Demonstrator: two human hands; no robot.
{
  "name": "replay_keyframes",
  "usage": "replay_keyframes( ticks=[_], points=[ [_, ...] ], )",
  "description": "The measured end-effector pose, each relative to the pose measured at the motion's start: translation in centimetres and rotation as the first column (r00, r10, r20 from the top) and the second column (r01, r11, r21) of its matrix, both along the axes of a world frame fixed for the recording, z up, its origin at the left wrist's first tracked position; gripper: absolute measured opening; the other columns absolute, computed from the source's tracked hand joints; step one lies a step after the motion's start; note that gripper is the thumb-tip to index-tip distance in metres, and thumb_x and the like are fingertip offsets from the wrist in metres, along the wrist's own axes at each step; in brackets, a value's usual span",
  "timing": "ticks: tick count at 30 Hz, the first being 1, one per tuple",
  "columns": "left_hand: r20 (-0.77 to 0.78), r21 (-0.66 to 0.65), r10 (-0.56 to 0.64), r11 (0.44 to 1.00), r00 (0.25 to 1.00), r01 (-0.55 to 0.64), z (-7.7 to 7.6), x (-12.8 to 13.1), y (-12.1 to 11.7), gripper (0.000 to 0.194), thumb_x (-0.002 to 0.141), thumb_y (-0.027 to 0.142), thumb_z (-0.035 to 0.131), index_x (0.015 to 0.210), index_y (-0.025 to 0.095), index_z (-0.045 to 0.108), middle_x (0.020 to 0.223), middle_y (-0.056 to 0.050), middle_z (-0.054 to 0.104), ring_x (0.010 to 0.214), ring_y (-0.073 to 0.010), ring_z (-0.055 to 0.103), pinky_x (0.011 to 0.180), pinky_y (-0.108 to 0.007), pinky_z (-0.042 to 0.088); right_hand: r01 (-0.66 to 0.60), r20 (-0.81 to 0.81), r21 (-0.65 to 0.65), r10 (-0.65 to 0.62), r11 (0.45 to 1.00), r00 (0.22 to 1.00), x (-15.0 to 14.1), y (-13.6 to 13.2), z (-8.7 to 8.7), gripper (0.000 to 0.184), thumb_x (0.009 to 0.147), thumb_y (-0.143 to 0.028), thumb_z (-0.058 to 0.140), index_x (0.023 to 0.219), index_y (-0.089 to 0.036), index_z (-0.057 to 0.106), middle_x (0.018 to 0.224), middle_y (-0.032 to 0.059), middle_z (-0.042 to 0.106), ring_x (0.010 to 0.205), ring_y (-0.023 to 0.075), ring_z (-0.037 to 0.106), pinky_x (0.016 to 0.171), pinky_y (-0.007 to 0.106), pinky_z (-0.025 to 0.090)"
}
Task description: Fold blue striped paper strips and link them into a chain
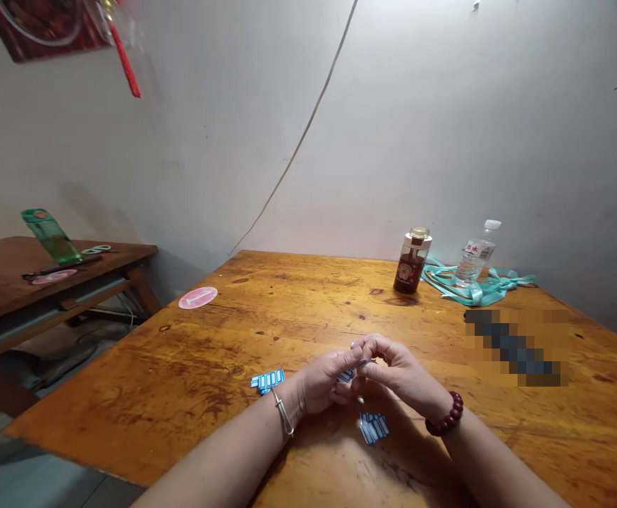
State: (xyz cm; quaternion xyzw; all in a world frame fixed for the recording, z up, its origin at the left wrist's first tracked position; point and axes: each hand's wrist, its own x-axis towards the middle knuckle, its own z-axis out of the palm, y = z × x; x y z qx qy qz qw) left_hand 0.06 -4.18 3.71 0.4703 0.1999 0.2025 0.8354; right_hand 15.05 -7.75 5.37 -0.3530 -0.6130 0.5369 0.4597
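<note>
From my remote view, a plaster wall (446, 127) rises behind a big varnished wooden table (128, 402), with a pale cable (297, 141) running down the wall toward the table's far corner. A lower wooden table (33, 282) stands off to the left, and a green bottle (51, 236) lies tilted on it. At the far end of the main table I see an amber-filled glass bottle (412, 262) and a plastic water bottle (474, 254), the latter standing on a tangle of teal ribbon (477, 289). A pixelated patch (514, 346) hides part of the tabletop on the right, and a round pink sticker (197, 298) sits toward the left.

My left hand (329, 381) and right hand (398, 367) are close together and nearly closed, with fingers curled. The right hand's fingers pinch a thin metal piece (365, 362), and a blue-and-white label piece (345, 376) shows against the left hand. One blue-and-white label cluster (267, 381) lies just beside the left hand, and another (374, 427) lies below the hands. A metal bangle (283, 416) circles my left wrist, and dark red beads (446, 414) circle my right.
</note>
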Motion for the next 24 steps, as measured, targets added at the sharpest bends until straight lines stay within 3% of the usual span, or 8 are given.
replay_keyframes(
  ticks=[6,12,18,21,22,24],
  points=[
    [0.068,-0.039,-0.019,0.999,0.998,0.022,-0.7,0.0,0.3,0.032,0.072,0.045,0.048,0.077,0.014,0.047,0.058,0.003,0.036,0.04,-0.0008,0.021,0.037,-0.016,0.009,-0.016,-0.049,-0.032,0.015,0.999,0.999,-0.2,0.1,-0.4,0.012,0.072,-0.018,0.052,0.068,-0.019,0.042,0.077,-0.0025,0.052,0.058,0.0109,0.058,0.061,0.029,0.046],
    [0.092,-0.143,0.004,0.99,0.996,0.009,-0.2,0.1,0.2,0.027,0.074,0.04,0.048,0.084,0.015,0.048,0.058,0.004,0.035,0.041,-0.0009,0.021,0.036,-0.014,0.007,0.007,0.026,0.022,-0.008,1.0,1.0,0.0,0.1,-0.4,0.009,0.072,-0.018,0.053,0.069,-0.018,0.045,0.073,-0.0013,0.056,0.064,0.0122,0.058,0.066,0.029,0.045],
    [0.023,-0.117,0.034,0.993,0.999,-0.031,-0.1,0.0,0.3,0.034,0.073,0.047,0.045,0.08,0.015,0.051,0.057,0.004,0.038,0.038,-0.0007,0.019,0.036,-0.015,0.008,0.023,0.1,0.075,-0.031,0.997,0.994,0.3,0.3,-0.3,0.012,0.077,-0.028,0.049,0.07,-0.018,0.047,0.072,0.0007,0.059,0.068,0.013,0.057,0.071,0.03,0.043],
    [-0.058,0.054,0.17,0.984,0.984,-0.167,-0.2,-0.1,0.6,0.045,0.073,0.055,0.038,0.073,0.013,0.053,0.057,0.003,0.042,0.039,-0.0013,0.023,0.036,-0.015,0.013,0.145,0.197,0.177,-0.179,0.973,0.964,0.5,0.5,-0.4,0.017,0.076,-0.032,0.05,0.068,-0.018,0.048,0.074,0.0013,0.057,0.07,0.0128,0.054,0.068,0.027,0.042],
    [-0.077,0.176,0.25,0.956,0.965,-0.234,-0.1,-0.1,0.7,0.044,0.072,0.054,0.04,0.071,0.012,0.054,0.058,0.002,0.044,0.04,-0.002,0.027,0.037,-0.015,0.017,0.193,0.242,0.226,-0.247,0.955,0.938,0.6,0.5,-0.4,0.018,0.075,-0.033,0.05,0.067,-0.018,0.049,0.074,0.0014,0.056,0.07,0.0127,0.052,0.067,0.026,0.041],
    [-0.083,0.451,0.398,0.832,0.914,-0.322,0.3,-0.1,0.7,0.036,0.069,0.047,0.051,0.071,0.011,0.057,0.063,-0.001,0.051,0.049,-0.0048,0.039,0.045,-0.016,0.028,0.254,0.33,0.307,-0.353,0.917,0.875,0.7,0.5,-0.6,0.019,0.075,-0.034,0.05,0.065,-0.018,0.05,0.069,0.0007,0.054,0.066,0.0119,0.049,0.061,0.025,0.039]
  ],
)
